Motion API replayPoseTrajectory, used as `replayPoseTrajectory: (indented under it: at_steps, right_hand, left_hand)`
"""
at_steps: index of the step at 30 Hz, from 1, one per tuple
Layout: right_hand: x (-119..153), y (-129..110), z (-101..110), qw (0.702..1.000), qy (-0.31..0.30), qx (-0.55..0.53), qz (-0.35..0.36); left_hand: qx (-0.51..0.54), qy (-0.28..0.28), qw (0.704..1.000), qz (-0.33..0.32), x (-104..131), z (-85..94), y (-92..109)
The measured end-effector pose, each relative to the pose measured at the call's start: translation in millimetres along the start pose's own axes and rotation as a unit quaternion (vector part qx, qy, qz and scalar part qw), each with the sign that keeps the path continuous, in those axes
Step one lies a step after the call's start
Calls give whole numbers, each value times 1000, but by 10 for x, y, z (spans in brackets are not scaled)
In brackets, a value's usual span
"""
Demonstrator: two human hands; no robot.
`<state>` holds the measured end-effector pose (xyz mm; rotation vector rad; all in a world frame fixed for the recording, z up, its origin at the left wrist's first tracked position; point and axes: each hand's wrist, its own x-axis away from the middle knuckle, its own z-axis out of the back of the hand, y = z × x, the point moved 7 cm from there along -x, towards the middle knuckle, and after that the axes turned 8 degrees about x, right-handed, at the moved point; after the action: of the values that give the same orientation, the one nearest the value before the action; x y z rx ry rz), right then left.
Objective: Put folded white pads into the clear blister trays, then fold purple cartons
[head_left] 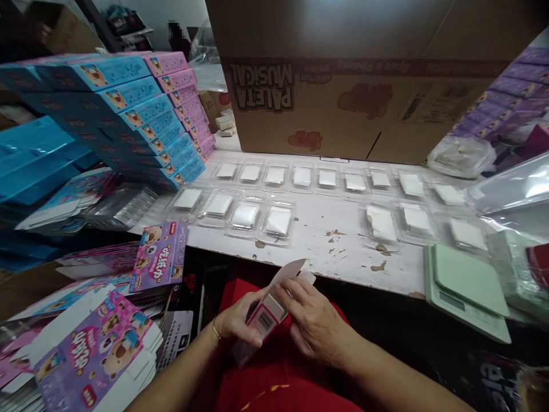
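A small printed carton (262, 320) with a barcode panel is held over my lap, its long pale flap standing up at the far end. My left hand (240, 319) wraps round its left side, thumb along the barcode panel. At the carton's upper end, my right hand (311, 317) has its fingers bent and pressed together on the flap edge. What lies inside the carton is hidden. On the table (317, 252) just beyond, clear plastic trays (277, 223) with white packets stand in two rows.
Blue and pink boxes (128, 103) are stacked at the left. Flat purple cartons (98, 355) lie in piles at lower left. A large cardboard box (343, 97) blocks the back. A pale green scale (467, 286) sits at the right table edge, beside plastic bags (514, 189).
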<state>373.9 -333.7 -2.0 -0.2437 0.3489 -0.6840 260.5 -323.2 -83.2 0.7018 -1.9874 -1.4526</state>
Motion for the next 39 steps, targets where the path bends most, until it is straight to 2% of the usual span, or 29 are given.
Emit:
replayPoseTrajectory:
  at_steps: [2,5,7,8,10,11,13,15,16,18,21,23,26,30,33,36,39]
  right_hand:
    - [-39,-44,-165,999,-32,14,-39]
    - [-70,-162,-256,999,-44,-26,-3]
    - [-68,-94,-189,993,7,-117,5]
    - [-65,34,-151,984,46,-172,-24]
    - [-76,382,-194,945,100,-292,-112]
    - [-108,530,-303,918,93,-356,-151]
    - [-250,633,-628,861,10,-479,-168]
    - [-429,557,-902,824,-68,-545,-138]
    - [-515,521,-984,823,-79,-548,-129]
    - [-665,484,-1026,847,-50,-516,-121]
    - [-791,448,-906,884,-11,-459,-94]
    - [-818,418,-824,889,-40,-451,-67]
    - [-820,424,-740,885,-88,-454,-52]
    - [-843,413,-712,893,-98,-439,-13]
    - [-865,386,-752,904,-84,-419,19]
    - [-865,395,-781,924,-53,-379,24]
    - [-810,402,-796,938,-46,-341,35]
  left_hand:
    - [36,31,999,11,14,-47,4]
    - [-18,144,989,-11,160,-4,159]
    - [-34,186,982,-4,298,20,239]
    - [-16,197,980,5,363,35,246]
    - [43,216,975,17,470,98,208]
    - [62,227,972,19,508,146,175]
    - [46,237,970,13,534,249,121]
    - [-6,237,972,8,509,348,97]
    - [-31,240,970,7,491,402,102]
    - [-68,254,965,6,463,519,150]
    - [-124,276,953,-2,456,678,298]
    - [-158,286,945,-14,467,737,396]
    - [-188,291,938,-27,482,738,453]
    - [-202,305,930,-32,506,675,427]
    - [-223,323,919,-40,530,654,441]
    - [-244,329,911,-46,540,651,446]
    - [-258,326,908,-60,548,645,417]
